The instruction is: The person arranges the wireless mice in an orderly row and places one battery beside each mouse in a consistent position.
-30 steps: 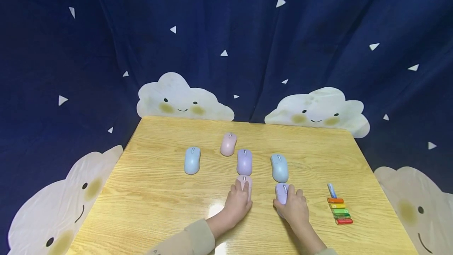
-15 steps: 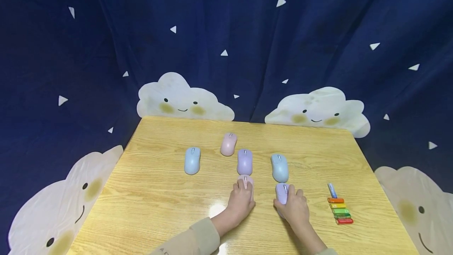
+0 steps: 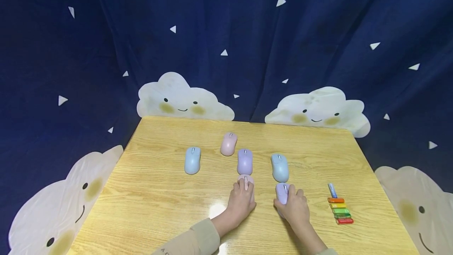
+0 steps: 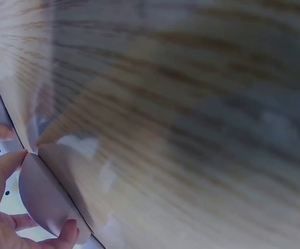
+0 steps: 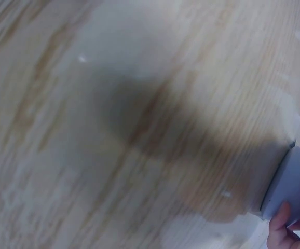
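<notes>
In the head view my left hand (image 3: 240, 202) grips a pink computer mouse (image 3: 245, 178) by its sides, fingers over its top. That mouse lies on the table just below a purple mouse (image 3: 245, 161), their ends meeting or nearly so. My right hand (image 3: 295, 207) holds another purple mouse (image 3: 282, 193), thumb on its left side, at the lower end of a blue mouse (image 3: 280, 167). The left wrist view has the thumb and fingers around the pink mouse (image 4: 47, 194). At the right edge of the right wrist view, fingers pinch the purple mouse (image 5: 290, 184).
A second blue mouse (image 3: 192, 160) lies left of the middle, and a second pink mouse (image 3: 228, 144) farther back. Several coloured batteries lie in a column at the right, from a blue battery (image 3: 332, 190) down to a red battery (image 3: 344, 221). A dark blue curtain (image 3: 212, 30) hangs behind the wooden table (image 3: 152, 192).
My left hand has shifted slightly to the right with the pink mouse, under the purple one. The right hand and the other mice look unmoved.
</notes>
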`<state>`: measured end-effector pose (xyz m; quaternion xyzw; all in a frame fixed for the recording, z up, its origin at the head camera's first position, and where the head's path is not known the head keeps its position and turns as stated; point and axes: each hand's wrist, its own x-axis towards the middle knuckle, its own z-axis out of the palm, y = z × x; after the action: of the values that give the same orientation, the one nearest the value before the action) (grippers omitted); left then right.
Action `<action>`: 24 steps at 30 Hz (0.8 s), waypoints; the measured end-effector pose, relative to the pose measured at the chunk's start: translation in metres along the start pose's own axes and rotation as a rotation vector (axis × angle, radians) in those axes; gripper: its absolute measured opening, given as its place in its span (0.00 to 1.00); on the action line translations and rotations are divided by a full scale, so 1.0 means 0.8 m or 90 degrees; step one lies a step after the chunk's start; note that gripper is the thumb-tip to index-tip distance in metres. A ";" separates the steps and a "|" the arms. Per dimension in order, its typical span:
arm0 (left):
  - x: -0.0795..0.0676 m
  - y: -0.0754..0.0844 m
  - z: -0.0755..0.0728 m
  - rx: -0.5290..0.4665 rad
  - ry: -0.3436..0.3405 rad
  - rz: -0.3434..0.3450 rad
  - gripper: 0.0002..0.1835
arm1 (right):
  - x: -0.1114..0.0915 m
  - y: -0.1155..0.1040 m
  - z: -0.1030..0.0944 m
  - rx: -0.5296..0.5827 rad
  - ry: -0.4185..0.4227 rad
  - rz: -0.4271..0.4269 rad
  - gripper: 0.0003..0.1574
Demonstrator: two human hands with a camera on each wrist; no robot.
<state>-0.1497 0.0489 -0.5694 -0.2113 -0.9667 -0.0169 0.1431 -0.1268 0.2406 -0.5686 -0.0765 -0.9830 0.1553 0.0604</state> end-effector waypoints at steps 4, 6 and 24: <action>0.000 -0.001 0.000 -0.005 -0.006 0.002 0.34 | 0.000 0.000 0.000 0.001 -0.001 0.004 0.41; 0.000 -0.002 -0.001 -0.008 -0.018 0.002 0.34 | 0.000 0.000 -0.001 0.002 0.000 0.004 0.41; 0.082 -0.085 0.004 -0.061 0.121 -0.002 0.19 | 0.000 -0.002 -0.001 0.011 0.004 0.009 0.40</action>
<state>-0.2356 0.0140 -0.5521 -0.2137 -0.9472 -0.0835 0.2240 -0.1268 0.2396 -0.5679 -0.0835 -0.9810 0.1637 0.0630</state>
